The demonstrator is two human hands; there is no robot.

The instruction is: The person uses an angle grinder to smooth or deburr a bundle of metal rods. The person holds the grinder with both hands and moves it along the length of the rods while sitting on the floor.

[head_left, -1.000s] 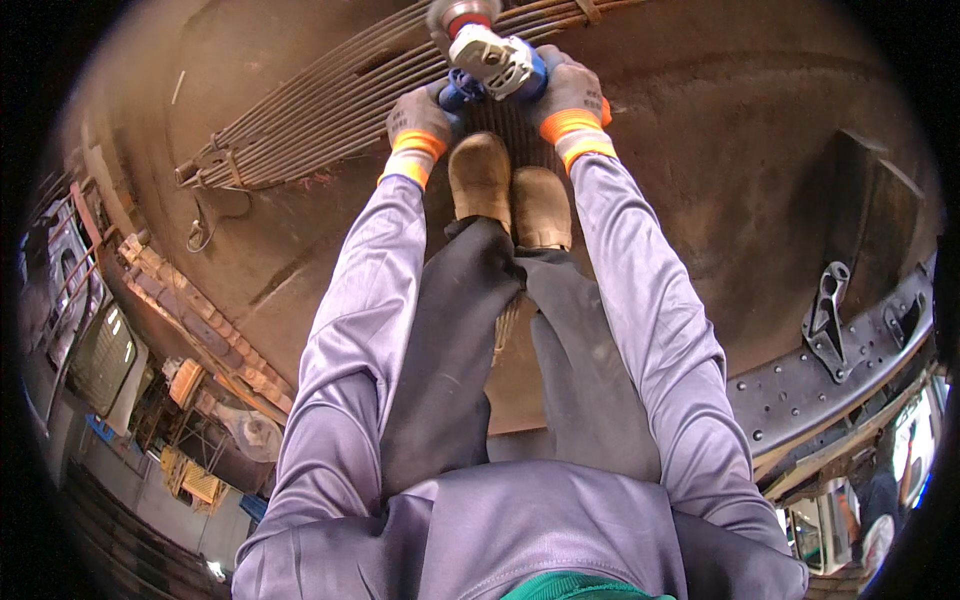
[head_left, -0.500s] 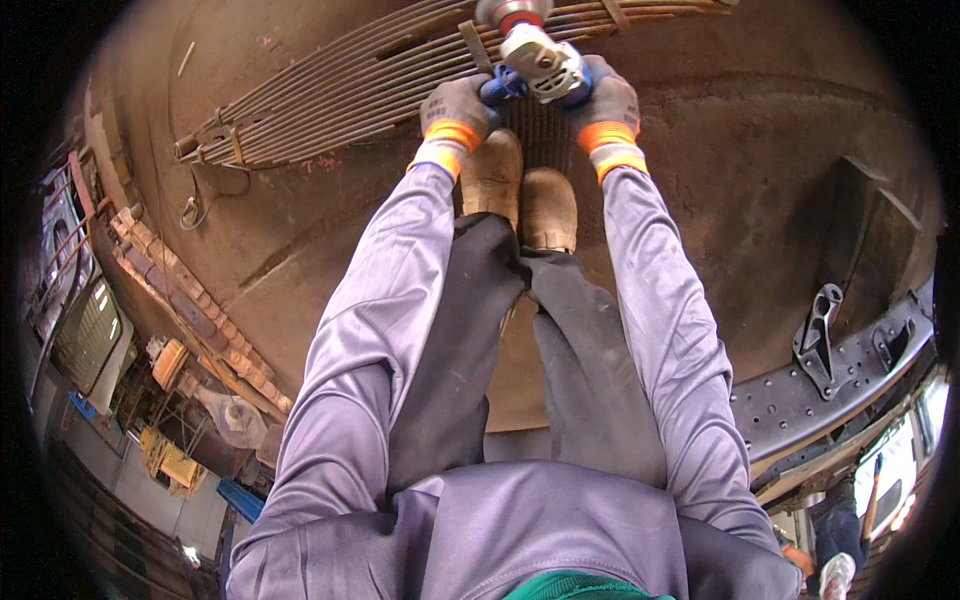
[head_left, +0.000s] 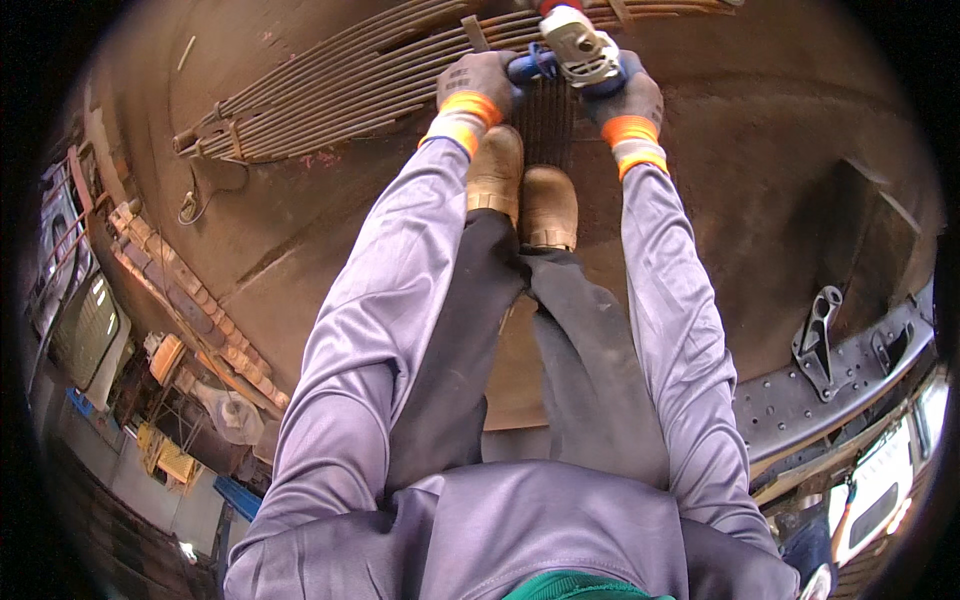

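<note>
Floor (head_left: 720, 230) dim; glare lower right; sleeves (head_left: 395, 260) shiny; edges bent, corners black.

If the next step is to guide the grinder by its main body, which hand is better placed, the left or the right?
Probably the right hand: it grips the blue body of the grinder. The left hand holds the side handle, so it seems better placed for steadying.

To the right, a grey bracket (head_left: 818, 345) stands against a long, rivet-studded metal beam (head_left: 775, 418). A thin pale stick (head_left: 186, 57) lies on the brown floor (head_left: 740, 230) at upper left; below it are a looped cable (head_left: 188, 210), a row of rusty blocks (head_left: 200, 312), a windowed panel (head_left: 88, 338) and a yellow slatted piece (head_left: 170, 458).
</note>
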